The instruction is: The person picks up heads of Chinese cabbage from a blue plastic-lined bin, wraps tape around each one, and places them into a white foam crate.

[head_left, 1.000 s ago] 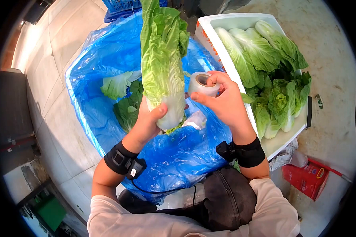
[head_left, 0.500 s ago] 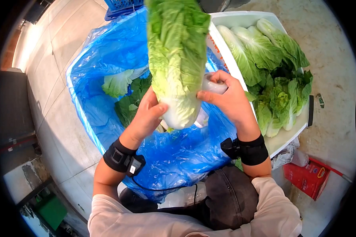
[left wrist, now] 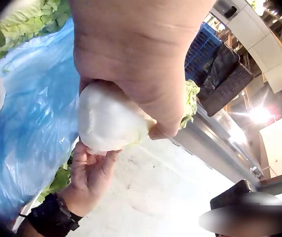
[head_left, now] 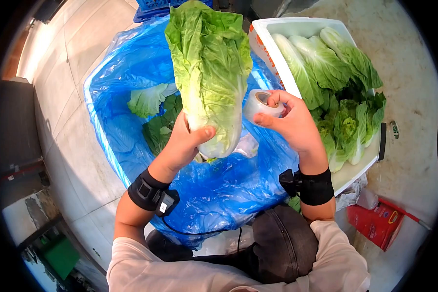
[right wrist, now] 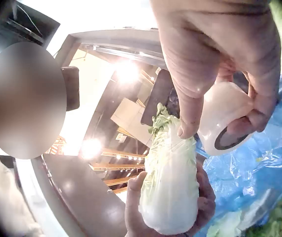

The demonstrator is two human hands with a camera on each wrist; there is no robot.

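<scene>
A napa cabbage (head_left: 211,73), green leaves up and white base down, is held by my left hand (head_left: 187,141), thumb across its front near the base. The left wrist view shows the cabbage's white base (left wrist: 108,118) beneath that hand. To the right, my right hand (head_left: 297,124) grips a roll of clear film (head_left: 263,107), its fingers hooked into the core and its thumb along the side. In the right wrist view the roll (right wrist: 225,116) sits in the fingers, close beside the cabbage (right wrist: 170,182).
Below the hands is a bin lined with a blue plastic bag (head_left: 219,190), with loose leaves (head_left: 148,101) inside. A white foam box (head_left: 360,170) of napa cabbages (head_left: 321,63) stands at the right. A red dustpan (head_left: 372,221) lies beyond it, and a blue crate (head_left: 153,6) is at the back.
The cabbage turned in my left hand and came up against the right hand, then the right hand moved off to the right with the film roll. Both grips stay held.
</scene>
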